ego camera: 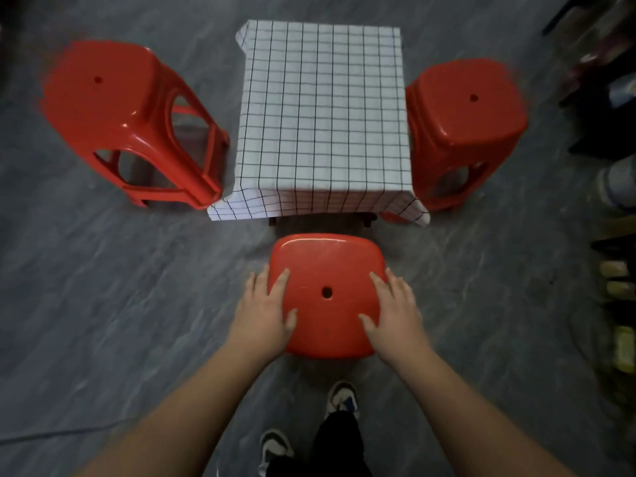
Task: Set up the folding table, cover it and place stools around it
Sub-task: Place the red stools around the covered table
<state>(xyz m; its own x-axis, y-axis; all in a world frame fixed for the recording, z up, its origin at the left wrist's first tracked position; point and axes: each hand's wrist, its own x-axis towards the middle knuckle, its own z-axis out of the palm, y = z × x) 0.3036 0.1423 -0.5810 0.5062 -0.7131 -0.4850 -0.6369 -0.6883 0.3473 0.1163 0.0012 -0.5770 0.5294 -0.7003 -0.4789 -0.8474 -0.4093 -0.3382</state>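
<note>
Now my left hand [266, 313] and right hand [394, 313] lay flat, fingers spread, on either side edge of the near stool [327, 266] — light, stiff, glossy plastic, I judged, best taken at its rim. Just beyond it stood the covered table [323, 108], another stool at each side.

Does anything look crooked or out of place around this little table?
Only the checked cloth hangs a little unevenly: its near corners trail low towards the floor, the left one beside the left stool. The right stool and the near stool stand upright, and nothing looks spilled or broken.
</note>
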